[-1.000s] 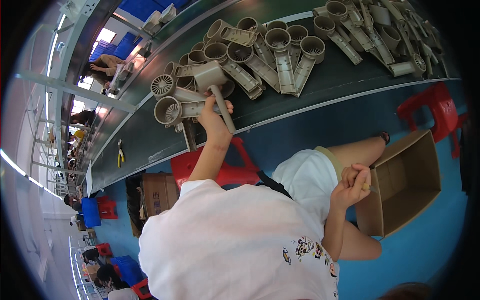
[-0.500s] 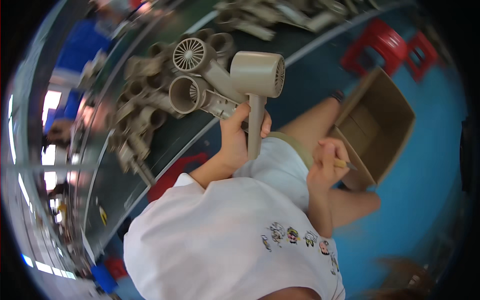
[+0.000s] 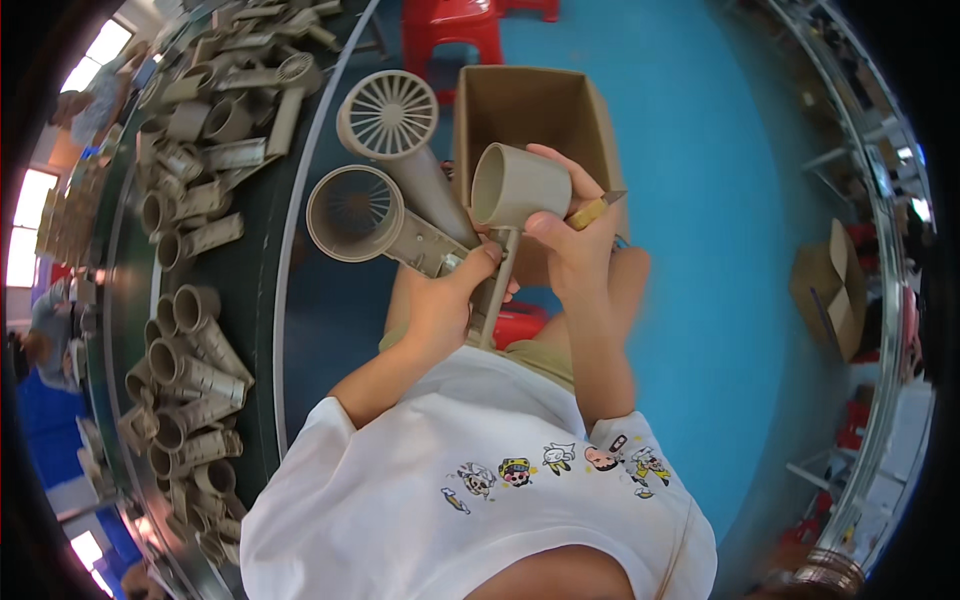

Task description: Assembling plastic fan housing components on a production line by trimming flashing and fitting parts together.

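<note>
A worker's left hand [image 3: 447, 300] grasps the handles of beige plastic housings, each a round barrel on a long stem, held out above the lap. A slotted housing [image 3: 392, 115] shows its grille of radiating vents; just beside it, a hollow-ended housing [image 3: 392, 228] lies tilted with its bore facing up. The right hand [image 3: 575, 235] clasps the barrel of a third housing [image 3: 520, 187], fingers behind and thumb in front, while also gripping a yellow-handled knife [image 3: 588, 213], its blade pointing away from the barrel. Beyond the hands, a cardboard box [image 3: 530, 95] stands on the blue floor [image 3: 690, 250], near a red stool [image 3: 450, 30]. To the left, more housings [image 3: 190, 375] lie in two heaps along a dark green desk [image 3: 262, 250]. Off to the right sits a carton [image 3: 835, 290], its flaps raised.
</note>
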A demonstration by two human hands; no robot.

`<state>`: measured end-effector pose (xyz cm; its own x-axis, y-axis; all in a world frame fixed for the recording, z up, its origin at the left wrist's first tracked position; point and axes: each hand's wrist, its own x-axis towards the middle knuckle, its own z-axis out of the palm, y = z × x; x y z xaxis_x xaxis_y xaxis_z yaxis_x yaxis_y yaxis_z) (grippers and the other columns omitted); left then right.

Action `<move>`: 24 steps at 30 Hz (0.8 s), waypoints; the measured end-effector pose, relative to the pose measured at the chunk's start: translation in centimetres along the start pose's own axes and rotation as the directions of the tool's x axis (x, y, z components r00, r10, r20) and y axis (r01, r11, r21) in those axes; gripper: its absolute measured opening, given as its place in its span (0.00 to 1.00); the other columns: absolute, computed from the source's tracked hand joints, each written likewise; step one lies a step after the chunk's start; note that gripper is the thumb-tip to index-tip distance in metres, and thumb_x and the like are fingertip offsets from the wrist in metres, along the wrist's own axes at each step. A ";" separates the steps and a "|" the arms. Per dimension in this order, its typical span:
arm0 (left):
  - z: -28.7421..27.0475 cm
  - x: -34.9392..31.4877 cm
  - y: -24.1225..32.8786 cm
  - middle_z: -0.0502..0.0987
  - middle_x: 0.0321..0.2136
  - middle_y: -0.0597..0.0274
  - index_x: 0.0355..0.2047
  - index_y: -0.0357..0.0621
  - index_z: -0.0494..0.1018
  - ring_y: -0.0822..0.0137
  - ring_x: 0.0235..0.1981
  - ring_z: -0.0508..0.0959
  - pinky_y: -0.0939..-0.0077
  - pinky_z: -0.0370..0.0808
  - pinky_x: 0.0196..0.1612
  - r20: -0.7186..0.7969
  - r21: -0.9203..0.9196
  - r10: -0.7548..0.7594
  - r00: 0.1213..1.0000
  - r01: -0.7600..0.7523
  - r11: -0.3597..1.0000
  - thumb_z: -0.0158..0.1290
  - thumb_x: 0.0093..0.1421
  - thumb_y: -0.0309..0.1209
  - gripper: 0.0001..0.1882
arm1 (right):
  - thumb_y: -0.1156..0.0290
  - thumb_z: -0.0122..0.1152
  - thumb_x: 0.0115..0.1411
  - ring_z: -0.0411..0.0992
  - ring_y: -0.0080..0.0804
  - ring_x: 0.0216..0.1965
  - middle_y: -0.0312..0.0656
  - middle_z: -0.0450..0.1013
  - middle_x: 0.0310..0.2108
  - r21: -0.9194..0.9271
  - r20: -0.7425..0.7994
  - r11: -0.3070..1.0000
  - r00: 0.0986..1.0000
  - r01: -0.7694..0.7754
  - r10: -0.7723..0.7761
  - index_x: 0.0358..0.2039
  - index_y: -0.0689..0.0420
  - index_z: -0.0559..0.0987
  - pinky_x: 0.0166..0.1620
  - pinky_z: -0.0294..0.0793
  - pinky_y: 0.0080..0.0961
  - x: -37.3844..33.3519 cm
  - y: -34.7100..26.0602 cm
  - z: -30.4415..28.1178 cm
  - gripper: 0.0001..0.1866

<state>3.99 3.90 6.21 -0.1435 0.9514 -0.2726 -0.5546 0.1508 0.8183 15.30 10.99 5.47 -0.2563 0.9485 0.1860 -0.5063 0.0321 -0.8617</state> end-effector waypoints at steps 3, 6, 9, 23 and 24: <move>1.6 0.3 0.2 0.68 0.27 0.57 0.35 0.38 0.60 0.66 0.21 0.72 0.77 0.72 0.23 0.075 -0.006 0.010 0.997 -0.009 1.000 0.47 0.45 0.22 0.15 | 0.71 0.64 0.38 0.71 0.30 0.32 0.45 0.70 0.33 0.232 0.034 0.973 0.999 -0.017 0.009 0.43 0.67 0.66 0.37 0.71 0.23 0.9 -0.1 -1.5 0.30; 2.2 0.8 -0.3 0.71 0.27 0.61 0.33 0.38 0.66 0.72 0.27 0.72 0.79 0.71 0.28 0.154 -0.104 0.034 0.987 -0.018 0.994 0.51 0.45 0.20 0.12 | 0.56 0.64 0.40 0.69 0.30 0.28 0.44 0.69 0.30 0.265 -0.026 0.964 1.000 -0.002 0.009 0.38 0.66 0.67 0.29 0.71 0.25 -0.3 -1.6 -1.1 0.31; 2.7 0.8 0.2 0.70 0.28 0.65 0.32 0.40 0.66 0.74 0.31 0.70 0.79 0.69 0.32 0.195 -0.178 -0.047 0.980 0.082 0.981 0.51 0.44 0.21 0.12 | 0.41 0.62 0.36 0.64 0.27 0.19 0.41 0.66 0.22 0.241 -0.131 0.969 0.988 -0.048 0.081 0.32 0.63 0.68 0.17 0.65 0.24 -1.2 -1.5 -1.0 0.36; 3.3 2.0 0.9 0.70 0.33 0.44 0.30 0.35 0.62 0.58 0.31 0.74 0.69 0.74 0.35 0.387 -0.165 -0.064 0.920 0.137 0.977 0.50 0.43 0.22 0.13 | 0.73 0.53 0.47 0.46 0.15 0.12 0.26 0.51 0.11 0.904 -0.015 0.421 0.976 -0.081 0.219 0.44 0.52 0.65 0.12 0.48 0.09 -1.0 -0.6 -1.0 0.21; 3.3 1.9 1.0 0.70 0.33 0.43 0.30 0.35 0.62 0.58 0.31 0.74 0.69 0.74 0.34 0.385 -0.159 -0.074 0.920 0.146 0.977 0.50 0.43 0.22 0.13 | 0.72 0.53 0.47 0.47 0.15 0.12 0.26 0.51 0.11 0.813 -0.089 0.578 0.964 -0.076 0.252 0.44 0.52 0.65 0.12 0.49 0.09 -1.1 -0.8 -1.2 0.21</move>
<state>5.85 6.73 8.18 0.2251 0.9673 -0.1166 -0.6926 0.2431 0.6791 17.00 10.25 5.41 -0.3009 0.9503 -0.0798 -0.9424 -0.3091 -0.1281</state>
